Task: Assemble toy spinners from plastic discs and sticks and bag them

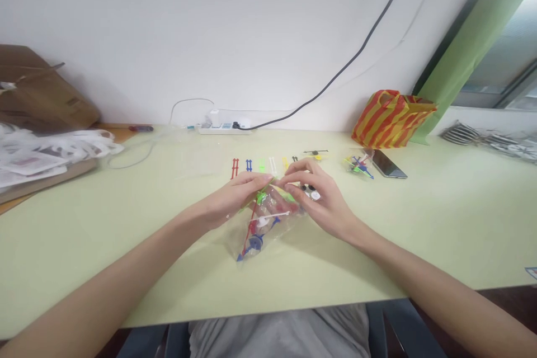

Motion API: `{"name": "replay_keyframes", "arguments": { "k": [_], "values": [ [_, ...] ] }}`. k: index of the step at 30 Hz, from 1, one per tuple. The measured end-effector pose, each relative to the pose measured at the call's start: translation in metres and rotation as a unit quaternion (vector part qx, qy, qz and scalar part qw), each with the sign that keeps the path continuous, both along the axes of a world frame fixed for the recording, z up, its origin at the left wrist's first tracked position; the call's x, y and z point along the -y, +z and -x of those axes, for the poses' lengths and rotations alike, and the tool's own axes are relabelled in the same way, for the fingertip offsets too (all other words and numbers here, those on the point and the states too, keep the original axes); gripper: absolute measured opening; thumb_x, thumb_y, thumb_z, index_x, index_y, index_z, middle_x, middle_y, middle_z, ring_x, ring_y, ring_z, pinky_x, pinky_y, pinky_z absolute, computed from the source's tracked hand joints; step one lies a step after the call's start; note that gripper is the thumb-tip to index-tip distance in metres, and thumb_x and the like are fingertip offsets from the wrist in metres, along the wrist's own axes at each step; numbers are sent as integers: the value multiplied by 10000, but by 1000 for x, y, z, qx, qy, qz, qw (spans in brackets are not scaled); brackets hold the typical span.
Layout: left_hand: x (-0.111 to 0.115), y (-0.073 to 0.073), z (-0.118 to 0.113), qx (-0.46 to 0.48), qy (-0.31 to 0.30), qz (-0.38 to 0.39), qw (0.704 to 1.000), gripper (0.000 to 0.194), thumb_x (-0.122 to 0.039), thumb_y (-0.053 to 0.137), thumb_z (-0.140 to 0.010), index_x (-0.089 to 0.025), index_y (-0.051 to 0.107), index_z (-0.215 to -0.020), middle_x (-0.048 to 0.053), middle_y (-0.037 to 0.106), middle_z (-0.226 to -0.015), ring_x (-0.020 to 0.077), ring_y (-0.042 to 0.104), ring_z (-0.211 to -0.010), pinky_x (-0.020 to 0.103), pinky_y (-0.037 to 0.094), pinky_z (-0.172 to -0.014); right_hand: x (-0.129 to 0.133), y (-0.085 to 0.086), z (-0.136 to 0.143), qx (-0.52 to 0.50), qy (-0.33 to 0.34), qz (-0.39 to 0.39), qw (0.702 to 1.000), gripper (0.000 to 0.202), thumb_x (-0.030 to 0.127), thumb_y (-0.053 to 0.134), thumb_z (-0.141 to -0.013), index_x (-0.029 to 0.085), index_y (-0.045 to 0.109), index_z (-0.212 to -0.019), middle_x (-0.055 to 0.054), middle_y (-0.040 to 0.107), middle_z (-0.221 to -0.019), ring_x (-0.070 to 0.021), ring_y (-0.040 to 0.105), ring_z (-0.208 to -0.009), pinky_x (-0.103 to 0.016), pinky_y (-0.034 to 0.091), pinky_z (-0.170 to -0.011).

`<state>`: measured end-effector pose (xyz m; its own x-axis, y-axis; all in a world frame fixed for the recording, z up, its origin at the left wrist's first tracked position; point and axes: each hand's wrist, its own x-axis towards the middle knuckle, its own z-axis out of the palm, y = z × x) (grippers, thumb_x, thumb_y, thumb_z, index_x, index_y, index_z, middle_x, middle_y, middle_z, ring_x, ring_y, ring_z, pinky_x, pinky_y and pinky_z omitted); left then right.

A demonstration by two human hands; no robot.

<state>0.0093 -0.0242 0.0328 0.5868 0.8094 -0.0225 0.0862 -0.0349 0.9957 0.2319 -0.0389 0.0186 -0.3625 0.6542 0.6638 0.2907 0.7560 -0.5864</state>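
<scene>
Both hands meet at the top of a clear plastic bag over the middle of the table. My left hand is closed on the bag's upper left edge, thumb on top. My right hand pinches the top edge with bent fingers. Through the film I see red, white, blue and green plastic pieces shaped like arrows or clock hands, and a round blue disc. Behind the hands, pairs of small hands lie in a row: red, blue, green, white and yellow.
A second filled clear bag lies beside a phone at right. Farther back stand a striped red-and-yellow bag and a power strip with a black cable. White straps and a cardboard box are at left.
</scene>
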Motion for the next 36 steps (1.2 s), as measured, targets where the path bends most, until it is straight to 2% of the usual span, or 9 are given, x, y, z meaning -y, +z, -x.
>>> {"name": "replay_keyframes", "arguments": {
  "k": [5,11,16,19,22,25,31,33,36],
  "values": [
    [-1,1,1,8,-21,15,1000,499,-551,508,-1014,-179,742,-1250,153,792,-1067,291,739,-992,392,554,-878,0,4,-4,0,-16,-19,1000,275,232,542,-1024,314,756,-1175,-83,618,-1141,-237,582,-1128,-430,474,-982],
    [-3,-1,2,4,-20,27,999,500,-554,529,-1002,-160,755,-1210,161,795,-1041,296,746,-955,381,563,-813,-7,1,-6,54,9,9,998,300,283,524,-1042,340,732,-1251,-92,606,-1259,-251,552,-1239,-472,432,-1079],
    [-6,3,2,58,83,10,995,508,-562,539,-991,-165,707,-1259,157,789,-1034,269,750,-846,307,538,-659,-21,5,-22,-24,-35,44,998,305,397,483,-1062,293,708,-1239,-88,631,-1249,-229,593,-1182,-411,467,-1020],
    [-8,8,3,148,162,-7,976,508,-545,528,-1003,-241,609,-1401,121,766,-1165,278,737,-992,324,568,-726,-23,7,-26,-54,32,128,990,384,443,531,-1036,289,561,-1388,-77,659,-1206,-203,650,-1052,-360,516,-894],
    [-6,12,1,212,157,-16,965,521,-517,505,-1029,-376,463,-1529,51,679,-1383,250,628,-1273,335,556,-927,-15,4,-16,-51,112,209,970,649,439,654,-967,283,334,-1510,-53,691,-1090,-182,675,-899,-316,529,-761],
    [0,12,-4,229,113,-20,967,550,-528,485,-1045,-454,359,-1575,-3,602,-1489,207,515,-1413,321,471,-1085,-5,0,1,-20,122,236,964,685,439,719,-915,259,343,-1458,-28,701,-984,-169,665,-803,-288,506,-674],
    [8,6,-8,151,79,-35,985,588,-555,492,-1036,-499,299,-1589,-3,504,-1583,248,409,-1500,358,440,-1114,-5,-1,7,-99,88,228,965,251,450,664,-943,219,583,-998,20,616,-766,-128,587,-637,-271,479,-614],
    [6,4,-6,110,70,-57,990,663,-531,564,-1011,-489,267,-1602,16,504,-1583,272,431,-1484,392,439,-1117,-9,0,2,-138,80,212,964,247,438,681,-933,208,596,-896,9,607,-776,-125,568,-658,-263,467,-605],
    [2,2,-4,42,53,-82,994,781,-467,690,-948,-366,307,-1621,83,639,-1438,297,605,-1309,437,472,-1085,-13,4,-5,-199,50,175,963,227,423,680,-939,213,597,-913,-4,607,-839,-137,576,-739,-268,478,-657]
  ]
}}
